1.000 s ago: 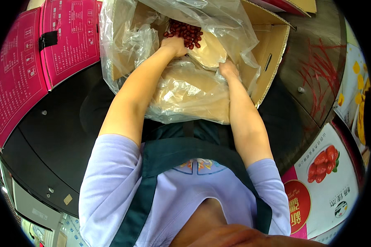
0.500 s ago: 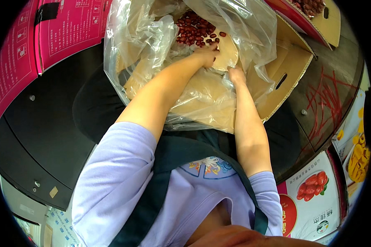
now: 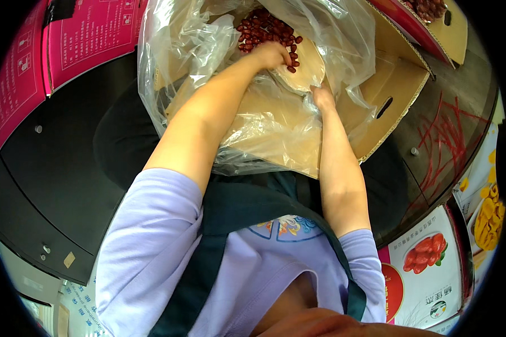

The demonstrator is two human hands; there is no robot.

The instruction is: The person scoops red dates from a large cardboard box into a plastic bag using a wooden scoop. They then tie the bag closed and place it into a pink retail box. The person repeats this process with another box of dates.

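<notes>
Inside the open cardboard box (image 3: 396,84), a clear plastic liner (image 3: 194,62) spreads up over the walls, probably to keep the contents off the bare board. Dark red jujubes (image 3: 261,25) heap on the far left part of a pale, round-edged tray (image 3: 309,62), within the liner's mouth. The right hand (image 3: 322,98) is at the tray's near right rim, its fingers seemingly closed on that edge, perhaps to steady it. The left hand (image 3: 271,56) reaches over the heap's near side, fingers bent; whether they grip a jujube, I cannot tell.

Counted: one lined box, one liner, one tray; the jujubes overlap too much to number. Upper right, one carton (image 3: 454,40) holds more dark red fruit (image 3: 430,9). Lower right, one red-fruit-printed carton (image 3: 402,258) stands near one yellow-fruit-printed carton (image 3: 484,163).
</notes>
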